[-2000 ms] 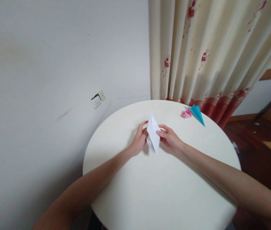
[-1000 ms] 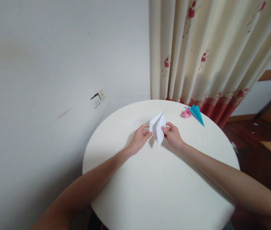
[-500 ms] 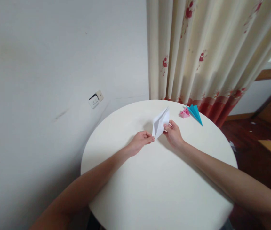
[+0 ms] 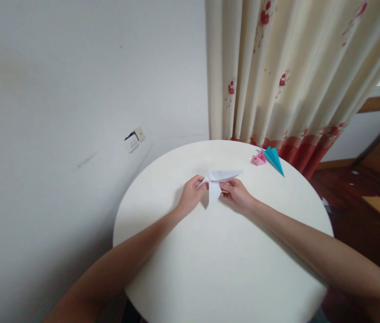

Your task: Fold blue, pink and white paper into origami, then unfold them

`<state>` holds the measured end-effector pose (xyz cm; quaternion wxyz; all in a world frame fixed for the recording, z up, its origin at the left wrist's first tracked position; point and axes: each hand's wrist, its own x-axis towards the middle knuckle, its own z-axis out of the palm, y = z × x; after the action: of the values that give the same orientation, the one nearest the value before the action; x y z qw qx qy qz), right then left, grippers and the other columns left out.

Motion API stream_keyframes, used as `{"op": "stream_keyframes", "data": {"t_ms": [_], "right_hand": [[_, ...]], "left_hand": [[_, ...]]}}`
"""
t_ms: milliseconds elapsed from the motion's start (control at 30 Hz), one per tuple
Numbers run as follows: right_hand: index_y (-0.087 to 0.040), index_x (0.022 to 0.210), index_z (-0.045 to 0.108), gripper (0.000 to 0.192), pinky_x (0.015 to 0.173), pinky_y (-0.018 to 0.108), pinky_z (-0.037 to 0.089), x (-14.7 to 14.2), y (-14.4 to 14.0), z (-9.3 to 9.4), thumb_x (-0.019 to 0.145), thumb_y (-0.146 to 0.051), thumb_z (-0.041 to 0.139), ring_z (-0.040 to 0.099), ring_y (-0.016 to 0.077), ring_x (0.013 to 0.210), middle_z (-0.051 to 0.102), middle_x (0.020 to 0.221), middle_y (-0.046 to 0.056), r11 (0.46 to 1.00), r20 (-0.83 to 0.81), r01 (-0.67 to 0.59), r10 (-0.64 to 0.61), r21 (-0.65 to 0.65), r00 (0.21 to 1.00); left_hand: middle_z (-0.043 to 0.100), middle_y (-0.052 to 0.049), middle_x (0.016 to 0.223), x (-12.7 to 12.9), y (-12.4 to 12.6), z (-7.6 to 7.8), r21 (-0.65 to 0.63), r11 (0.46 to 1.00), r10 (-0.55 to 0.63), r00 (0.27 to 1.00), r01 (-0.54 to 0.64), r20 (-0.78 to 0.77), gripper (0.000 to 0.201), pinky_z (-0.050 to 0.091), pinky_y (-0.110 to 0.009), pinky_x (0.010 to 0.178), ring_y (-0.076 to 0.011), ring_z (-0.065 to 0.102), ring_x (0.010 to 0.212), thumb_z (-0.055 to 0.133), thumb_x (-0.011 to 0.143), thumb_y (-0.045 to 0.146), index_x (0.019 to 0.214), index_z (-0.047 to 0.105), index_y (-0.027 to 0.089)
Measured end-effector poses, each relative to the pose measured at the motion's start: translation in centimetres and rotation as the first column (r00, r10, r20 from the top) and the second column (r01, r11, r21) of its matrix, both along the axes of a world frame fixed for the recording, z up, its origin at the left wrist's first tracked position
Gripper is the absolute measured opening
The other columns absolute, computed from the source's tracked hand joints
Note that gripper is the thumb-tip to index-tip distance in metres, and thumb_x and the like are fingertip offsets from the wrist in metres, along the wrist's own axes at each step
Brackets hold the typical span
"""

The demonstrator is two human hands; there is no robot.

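A folded white paper is held between my two hands over the round white table. One long flap of it stretches to the right and another hangs down toward me. My left hand pinches a narrow pointed end at the paper's left. My right hand grips the paper's lower right part between thumb and fingers. Some fingertips of both hands are hidden behind the paper.
The round white table carries a small pink folded paper and a blue paper plane near its far right edge. A wall with a socket stands at the left. A flowered curtain hangs behind the table.
The white paper has turned from upright to a spread position, its long flap now pointing right. My left hand has shifted slightly up and now pinches the left point.
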<state>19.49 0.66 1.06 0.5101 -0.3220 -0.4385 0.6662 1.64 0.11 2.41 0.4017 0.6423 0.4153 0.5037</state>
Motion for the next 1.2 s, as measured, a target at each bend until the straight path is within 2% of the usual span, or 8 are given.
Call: {"op": "stream_keyframes", "data": {"t_ms": [133, 233, 367, 500, 733, 933, 1033, 1200], "right_hand": [[-0.028, 0.101, 0.062, 0.036, 0.074, 0.029, 0.05, 0.0, 0.1, 0.4, 0.068, -0.033, 0.076, 0.063, 0.0181, 0.089, 0.07, 0.098, 0.0, 0.995, -0.111, 0.078, -0.084, -0.061, 0.99], [-0.032, 0.106, 0.059, 0.033, 0.081, 0.032, 0.051, 0.0, -0.2, 0.8, 0.079, -0.048, 0.066, 0.063, 0.0186, 0.098, 0.068, 0.108, 0.0, 1.0, -0.167, 0.009, -0.012, -0.02, 0.986], [-0.033, 0.115, 0.056, 0.045, 0.089, 0.035, 0.05, -0.2, -0.7, 1.0, 0.08, -0.061, 0.062, 0.059, 0.0207, 0.111, 0.061, 0.128, 0.003, 0.991, -0.103, -0.005, 0.018, 0.132, 0.994], [-0.032, 0.117, 0.058, 0.047, 0.088, 0.033, 0.05, -0.6, -1.1, 0.8, 0.076, -0.051, 0.072, 0.058, 0.0214, 0.113, 0.058, 0.133, 0.004, 0.978, 0.009, 0.059, -0.062, 0.199, 0.998], [-0.021, 0.095, 0.071, 0.031, 0.072, 0.032, 0.05, -0.7, -0.2, 0.0, 0.072, -0.041, 0.073, 0.064, 0.0206, 0.086, 0.072, 0.104, 0.007, 0.981, 0.128, 0.181, -0.189, 0.074, 0.974], [-0.019, 0.064, 0.067, 0.018, 0.052, 0.03, 0.042, -0.8, -0.1, 0.1, 0.068, -0.035, 0.073, 0.053, 0.0158, 0.051, 0.065, 0.059, 0.003, 0.94, 0.285, 0.228, -0.298, 0.253, 0.911], [-0.019, 0.064, 0.067, 0.019, 0.05, 0.029, 0.041, -1.1, -0.5, 0.1, 0.071, -0.037, 0.071, 0.052, 0.0155, 0.049, 0.063, 0.056, 0.002, 0.934, 0.318, 0.168, -0.27, 0.315, 0.909], [-0.018, 0.07, 0.07, 0.021, 0.053, 0.029, 0.039, -1.2, -0.6, -0.6, 0.078, -0.037, 0.066, 0.052, 0.016, 0.054, 0.064, 0.06, 0.002, 0.896, 0.395, 0.118, -0.302, 0.427, 0.868]], "left_hand": [[0.07, -0.002, 0.079, -0.4, -0.2, 0.0, 0.084, 0.988, 0.141, 0.979, -0.129, -0.15, 0.022, 0.044, -0.025, 0.073, -0.0176, 0.067, 0.079, 0.059, 0.088, 0.036, 0.103, 0.059, 0.02], [0.069, 0.0, 0.078, -0.3, -0.7, 0.1, 0.124, 0.971, 0.226, 0.955, -0.204, -0.194, 0.029, 0.043, -0.024, 0.067, -0.0167, 0.066, 0.072, 0.054, 0.092, 0.033, 0.119, 0.052, 0.024], [0.068, -0.001, 0.085, -0.2, -0.9, 0.2, 0.175, 0.965, 0.233, 0.943, -0.195, -0.235, 0.018, 0.042, -0.025, 0.068, -0.0157, 0.063, 0.068, 0.052, 0.093, 0.03, 0.108, 0.059, 0.025], [0.07, -0.003, 0.101, -0.1, -1.0, 0.2, 0.24, 0.947, 0.272, 0.931, -0.214, -0.243, 0.019, 0.042, -0.029, 0.083, -0.0214, 0.063, 0.087, 0.066, 0.084, 0.027, 0.103, 0.067, 0.027], [0.07, -0.005, 0.11, 0.0, -0.9, 0.0, 0.277, 0.948, 0.234, 0.936, -0.159, -0.263, 0.023, 0.036, -0.036, 0.101, -0.0261, 0.06, 0.106, 0.068, 0.084, 0.025, 0.106, 0.071, 0.029], [0.063, -0.007, 0.117, -0.6, -0.8, 0.3, 0.36, 0.925, 0.274, 0.87, -0.122, -0.41, 0.047, 0.04, -0.036, 0.1, -0.026, 0.057, 0.112, 0.065, 0.085, 0.02, 0.13, 0.061, 0.032], [0.056, -0.007, 0.127, -0.9, -0.7, 0.2, 0.396, 0.915, 0.273, 0.841, -0.077, -0.467, 0.055, 0.041, -0.036, 0.102, -0.0243, 0.057, 0.112, 0.064, 0.085, 0.019, 0.137, 0.054, 0.033], [0.054, -0.007, 0.13, -0.8, -0.3, -0.2, 0.344, 0.939, 0.18, 0.887, -0.026, -0.425, 0.058, 0.04, -0.033, 0.105, -0.0226, 0.054, 0.12, 0.06, 0.086, 0.016, 0.142, 0.049, 0.03]]}}
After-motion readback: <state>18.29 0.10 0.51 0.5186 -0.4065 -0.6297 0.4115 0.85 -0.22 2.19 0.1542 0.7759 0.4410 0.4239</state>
